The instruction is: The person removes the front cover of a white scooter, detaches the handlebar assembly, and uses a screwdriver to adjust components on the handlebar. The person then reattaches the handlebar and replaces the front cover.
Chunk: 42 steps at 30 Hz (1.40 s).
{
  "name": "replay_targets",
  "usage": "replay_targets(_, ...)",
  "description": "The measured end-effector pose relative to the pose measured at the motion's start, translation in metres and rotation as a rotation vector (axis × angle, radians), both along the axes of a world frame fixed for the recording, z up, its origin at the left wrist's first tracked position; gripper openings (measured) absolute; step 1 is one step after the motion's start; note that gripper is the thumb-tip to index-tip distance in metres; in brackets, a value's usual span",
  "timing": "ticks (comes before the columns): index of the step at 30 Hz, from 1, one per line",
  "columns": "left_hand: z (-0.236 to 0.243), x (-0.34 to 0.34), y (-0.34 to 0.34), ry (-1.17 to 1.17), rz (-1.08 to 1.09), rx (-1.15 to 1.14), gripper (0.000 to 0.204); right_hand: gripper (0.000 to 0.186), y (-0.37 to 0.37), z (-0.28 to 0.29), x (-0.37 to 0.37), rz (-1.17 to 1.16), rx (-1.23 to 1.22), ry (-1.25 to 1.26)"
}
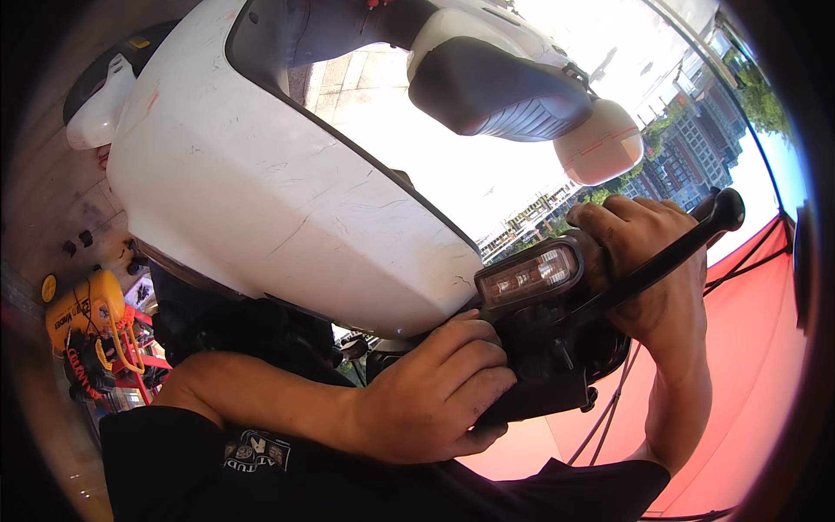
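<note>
My left hand (444,391) is closed on the edge of a black plastic handlebar housing (548,374), just below a rectangular clear-lensed lamp (526,277). My right hand (648,261) wraps round the handlebar grip beside that lamp, with a black lever (674,248) crossing in front of it. A large white, scuffed scooter body panel (270,174) fills the upper left and reaches down to the handlebar. Part of the grip is hidden under my right fingers.
Above are a black seat (496,87) and white top box (597,143). At left are a yellow tank-like machine (91,309) and a white fender (96,113). A red canopy (748,365) with dark poles is at right. A person's dark-clothed leg (339,26) shows at the top.
</note>
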<state>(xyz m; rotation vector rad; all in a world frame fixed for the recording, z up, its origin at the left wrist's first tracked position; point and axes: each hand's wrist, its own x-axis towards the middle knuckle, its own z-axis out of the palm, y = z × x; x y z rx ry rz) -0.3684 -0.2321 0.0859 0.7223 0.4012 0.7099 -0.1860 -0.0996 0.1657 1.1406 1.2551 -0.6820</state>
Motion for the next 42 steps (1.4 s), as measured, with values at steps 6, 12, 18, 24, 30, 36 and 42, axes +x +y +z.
replay_targets(6,0.001,-0.002,0.003,0.018,0.012,-0.03,0.05,0.017,0.003,0.008,0.0,0.096,0.052,0.313)
replay_targets(12,-0.003,-0.003,0.004,-0.015,0.034,-0.049,0.049,0.009,0.014,0.01,0.002,-0.028,-0.087,0.348)
replay_targets(18,-0.003,-0.004,0.002,-0.005,0.062,-0.046,0.048,0.016,0.005,0.006,0.002,0.021,-0.076,0.172)
replay_targets(24,0.001,-0.006,0.001,0.01,0.065,-0.024,0.048,0.027,0.006,0.003,0.005,0.103,-0.035,0.191)
replay_targets(30,0.004,-0.008,0.001,0.012,0.034,0.017,0.049,0.037,0.009,0.001,0.008,0.125,-0.01,0.157)
replay_targets(36,0.011,-0.012,-0.003,0.02,0.009,0.043,0.048,0.048,0.005,0.008,0.007,0.237,0.142,0.246)
replay_targets(42,0.01,-0.015,-0.007,0.037,0.016,0.046,0.048,0.035,0.002,0.033,0.0,0.348,0.403,0.278)
